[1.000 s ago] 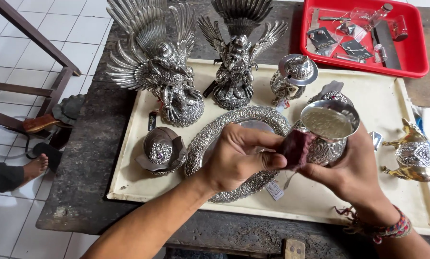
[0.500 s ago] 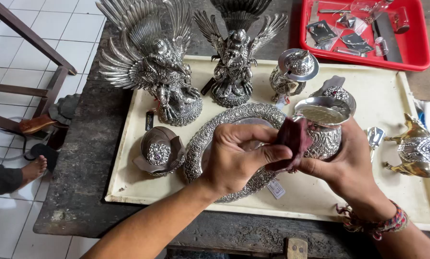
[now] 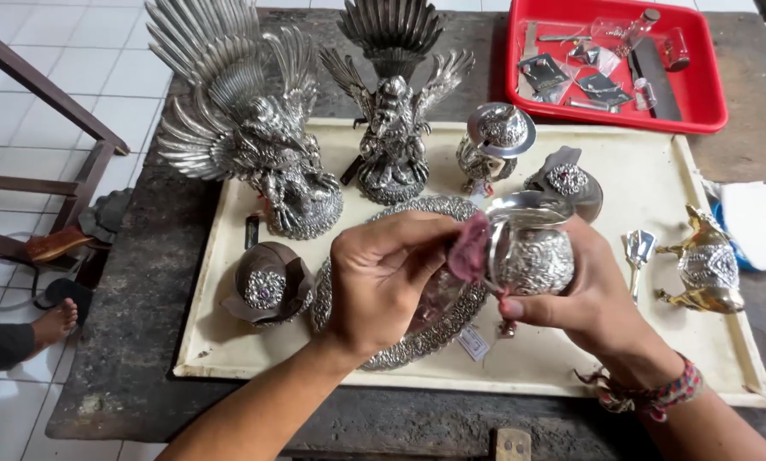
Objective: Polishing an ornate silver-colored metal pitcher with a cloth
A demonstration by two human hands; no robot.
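On the cream tray (image 3: 229, 213) stand two winged silver bird figures (image 3: 255, 137) (image 3: 393, 119), a small lidded silver jar (image 3: 494, 145) and a round ornate silver plate (image 3: 400, 341) — with a dark shell-shaped box (image 3: 268, 286) beside it. A gold-and-silver lamp-shaped piece (image 3: 703, 265) lies at the tray's right. Behind, on the dark table (image 3: 135, 282), sits a red tray (image 3: 707, 85) of small tools — and a bare foot (image 3: 54, 323) rests on the tiled floor.

the embossed cup (image 3: 532, 252) is bright silver with dense floral relief, and the cloth (image 3: 470, 249) against it is dusky pink. the oval frame (image 3: 417, 333) is silver with a beaded, scrolled rim. both winged statues (image 3: 255, 145) are feather-patterned silver. the mat (image 3: 648, 179) is cream, the tray (image 3: 613, 60) red, the small animal figure (image 3: 706, 265) silver and gold.
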